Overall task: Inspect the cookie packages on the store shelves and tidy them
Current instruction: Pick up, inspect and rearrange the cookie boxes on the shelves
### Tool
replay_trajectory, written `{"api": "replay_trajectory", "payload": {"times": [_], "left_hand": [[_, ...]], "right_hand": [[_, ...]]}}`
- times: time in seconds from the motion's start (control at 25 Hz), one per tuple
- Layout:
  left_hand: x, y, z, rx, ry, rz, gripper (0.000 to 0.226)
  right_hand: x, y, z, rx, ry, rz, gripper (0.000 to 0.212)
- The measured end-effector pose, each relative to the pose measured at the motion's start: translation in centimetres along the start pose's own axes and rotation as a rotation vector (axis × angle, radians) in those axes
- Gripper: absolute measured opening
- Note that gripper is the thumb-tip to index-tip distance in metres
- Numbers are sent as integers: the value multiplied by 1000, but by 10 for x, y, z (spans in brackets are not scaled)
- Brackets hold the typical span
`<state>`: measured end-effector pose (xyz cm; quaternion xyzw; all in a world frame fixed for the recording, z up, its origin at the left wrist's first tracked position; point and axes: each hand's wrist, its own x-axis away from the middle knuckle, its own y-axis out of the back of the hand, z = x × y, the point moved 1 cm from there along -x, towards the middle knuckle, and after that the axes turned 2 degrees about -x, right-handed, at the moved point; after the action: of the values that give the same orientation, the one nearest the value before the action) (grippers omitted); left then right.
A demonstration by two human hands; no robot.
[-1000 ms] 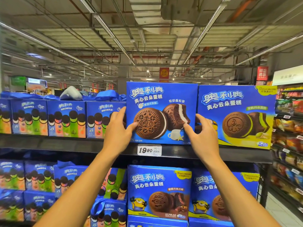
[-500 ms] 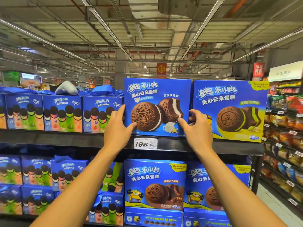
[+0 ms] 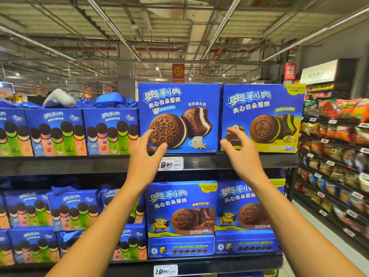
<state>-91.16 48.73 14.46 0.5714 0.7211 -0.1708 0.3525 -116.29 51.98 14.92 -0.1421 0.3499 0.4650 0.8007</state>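
Oreo box (image 3: 178, 116), blue w/ white-cream cake art, stands upright on top shelf (image 3: 79, 163), touching green-cream box (image 3: 261, 116) at 3 o'clock. Left hand (image 3: 146, 154) & right hand (image 3: 239, 150): grip wide, fingers spread, holding nothing, at box's lower corners. Price tag (image 3: 170, 163) at 6 o'clock.
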Motion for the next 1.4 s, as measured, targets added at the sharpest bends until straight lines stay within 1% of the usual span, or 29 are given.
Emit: {"api": "replay_trajectory", "payload": {"times": [0.16, 0.28, 0.36, 0.48, 0.56, 0.64, 0.72, 0.8, 0.88, 0.92, 0.96, 1.04, 1.16, 1.28, 1.32, 1.36, 1.4], "left_hand": [[7, -13, -23, 118, 12, 131, 34], [15, -28, -41, 247, 50, 248, 25], [21, -44, -54, 307, 77, 322, 22], [26, -75, -72, 333, 119, 416, 21], [25, -99, -79, 330, 139, 444, 21], [22, -121, -81, 329, 171, 430, 25], [20, -140, -79, 329, 224, 378, 28], [19, -154, -77, 300, 263, 303, 32], [21, -170, -79, 263, 278, 229, 40], [23, -177, -80, 258, 292, 202, 44], [25, -183, -82, 261, 310, 180, 45], [31, -195, -84, 245, 334, 140, 47], [38, -204, -90, 199, 360, 75, 52], [41, -209, -96, 162, 384, 52, 60], [42, -210, -98, 152, 389, 50, 65], [43, -210, -100, 146, 391, 49, 72], [45, -211, -102, 140, 386, 47, 76]], "right_hand": [[12, 26, 5, -14, -34, -23, 27], [17, 55, 2, 43, -29, -66, 28], [17, 77, 0, 64, -17, -120, 28], [8, 111, -8, 17, -39, -245, 23], [-5, 134, -19, 10, -77, -293, 28], [-23, 153, -31, 8, -109, -274, 45], [-43, 168, -46, 8, -171, -208, 65], [-62, 176, -62, 45, -225, -112, 79], [-78, 180, -75, 2, -239, 12, 86], [-85, 180, -80, -37, -250, 62, 87], [-90, 181, -84, -75, -250, 110, 82], [-96, 183, -93, -123, -226, 193, 68], [-101, 184, -105, -121, -184, 236, 60], [-104, 188, -108, -152, -153, 282, 67], [-105, 189, -109, -168, -144, 296, 64], [-105, 190, -110, -192, -134, 307, 56], [-104, 192, -110, -215, -128, 309, 42]]}}
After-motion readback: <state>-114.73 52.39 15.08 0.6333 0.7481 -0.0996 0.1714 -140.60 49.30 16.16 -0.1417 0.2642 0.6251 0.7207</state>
